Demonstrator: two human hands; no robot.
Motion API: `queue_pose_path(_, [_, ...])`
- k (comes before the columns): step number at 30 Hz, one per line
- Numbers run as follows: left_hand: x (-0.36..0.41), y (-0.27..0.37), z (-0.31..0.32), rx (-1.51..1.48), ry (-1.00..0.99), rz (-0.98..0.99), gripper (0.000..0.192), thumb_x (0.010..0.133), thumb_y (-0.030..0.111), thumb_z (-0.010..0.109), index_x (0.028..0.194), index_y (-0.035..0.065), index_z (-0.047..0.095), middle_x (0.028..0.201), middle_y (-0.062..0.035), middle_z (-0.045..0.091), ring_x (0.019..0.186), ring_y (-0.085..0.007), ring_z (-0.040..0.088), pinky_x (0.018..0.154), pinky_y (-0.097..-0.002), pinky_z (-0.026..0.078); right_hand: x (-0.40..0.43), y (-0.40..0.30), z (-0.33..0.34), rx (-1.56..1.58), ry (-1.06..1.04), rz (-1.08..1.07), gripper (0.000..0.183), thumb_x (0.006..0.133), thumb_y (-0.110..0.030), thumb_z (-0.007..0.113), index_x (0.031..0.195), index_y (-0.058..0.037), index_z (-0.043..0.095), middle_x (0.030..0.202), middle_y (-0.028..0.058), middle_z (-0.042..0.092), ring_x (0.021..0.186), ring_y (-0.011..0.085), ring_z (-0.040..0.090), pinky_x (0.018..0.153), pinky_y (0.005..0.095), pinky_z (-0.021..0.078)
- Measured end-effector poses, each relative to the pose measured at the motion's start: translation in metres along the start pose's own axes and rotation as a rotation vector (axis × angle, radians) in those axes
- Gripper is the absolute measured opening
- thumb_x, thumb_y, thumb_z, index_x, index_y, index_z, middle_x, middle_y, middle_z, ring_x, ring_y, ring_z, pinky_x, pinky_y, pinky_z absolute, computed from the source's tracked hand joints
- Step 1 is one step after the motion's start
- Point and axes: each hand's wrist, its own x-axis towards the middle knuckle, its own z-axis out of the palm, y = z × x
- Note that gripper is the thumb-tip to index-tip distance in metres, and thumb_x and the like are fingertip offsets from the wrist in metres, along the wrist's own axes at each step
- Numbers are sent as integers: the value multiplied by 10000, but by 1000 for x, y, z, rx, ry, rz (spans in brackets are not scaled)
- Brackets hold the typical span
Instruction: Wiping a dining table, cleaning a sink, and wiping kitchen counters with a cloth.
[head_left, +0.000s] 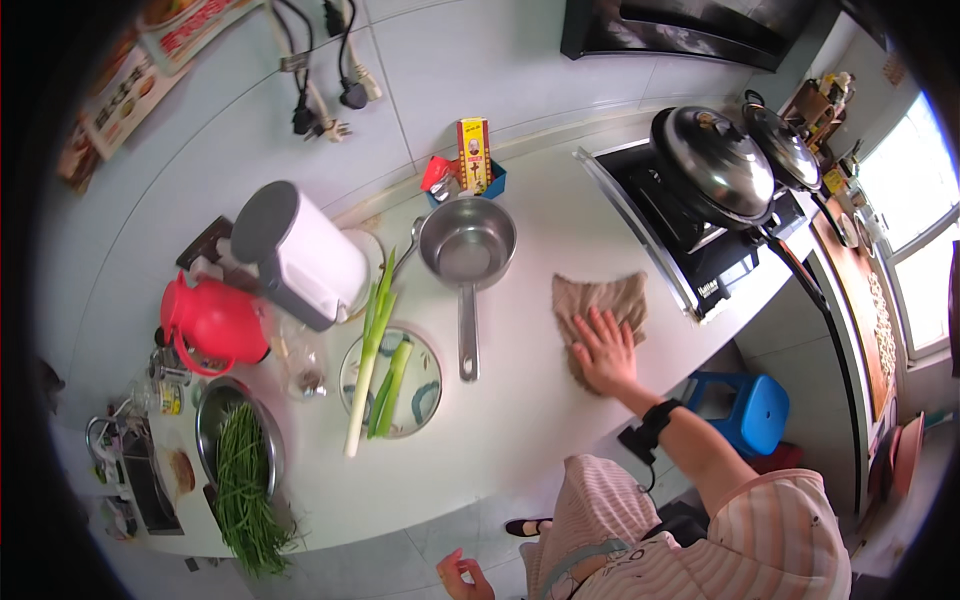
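My right hand (606, 352) lies flat on a brown cloth (600, 292), fingers a little spread, pressing it to the white countertop (517, 420). Below the counter's front edge, my left hand (461, 577) hangs with loosely curled fingers and nothing visible in it; the bottom of the picture cuts it off. Left of the cloth stands a steel saucepan (466, 240) with its handle toward me. Farther left, a long leek stalk (367, 367) and a shorter green piece (391, 386) rest on a patterned round plate (427, 360).
To the right, a lidded wok (716, 161) and a second lidded pan (784, 142) sit on a gas stove (637, 187). A white-and-grey kettle (315, 247), a red jug (217, 322) and a steel bowl (214, 397) of green stalks (251, 480) occupy the left. A blue stool (750, 412) is below.
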Motion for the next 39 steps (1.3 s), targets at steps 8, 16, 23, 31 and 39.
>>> queue_pose_path(8, [-91, -65, -104, 68, 172, -103, 263, 834, 114, 529, 1069, -3, 538, 835, -147, 539, 781, -260, 515, 675, -347, 424, -106, -182, 44, 57, 78, -154, 509, 890, -353, 353, 1355, -156, 289, 1436, 43, 207, 1329, 205, 161, 1068, 418, 100])
queue_pose_path(16, [-149, -122, -165, 72, 405, -141, 260, 806, 103, 552, 1053, 24, 530, 966, -151, 541, 747, -249, 565, 664, -332, 461, -184, -347, 87, 114, 15, -540, 481, 781, -269, 475, 1240, -133, 421, 1322, 76, 380, 1234, 232, 325, 956, 453, 303])
queue_pose_path(23, [-135, -102, -207, 7, 480, -186, 248, 777, 131, 604, 1014, 75, 558, 941, -112, 554, 735, -234, 595, 629, -312, 484, -218, -419, 102, 46, -126, -821, 471, 914, -296, 308, 1366, -170, 269, 1429, -5, 231, 1323, 193, 178, 1070, 395, 116])
queue_pose_path(31, [-159, -164, -260, -82, 669, -384, 262, 822, 135, 538, 1062, 30, 529, 942, -174, 559, 778, -307, 583, 681, -362, 462, -283, -522, 107, 652, -721, -798, 427, 925, -303, 313, 1299, -104, 368, 1286, 138, 412, 1160, 266, 413, 976, 421, 314])
queue_pose_path(39, [-172, -295, -417, -210, 752, -357, 276, 823, 149, 562, 1074, 43, 521, 919, -140, 580, 750, -244, 599, 622, -332, 487, -449, -705, 67, 1538, -1746, -107, 526, 926, -416, 257, 1287, -43, 346, 1258, 145, 426, 1118, 304, 434, 921, 444, 379])
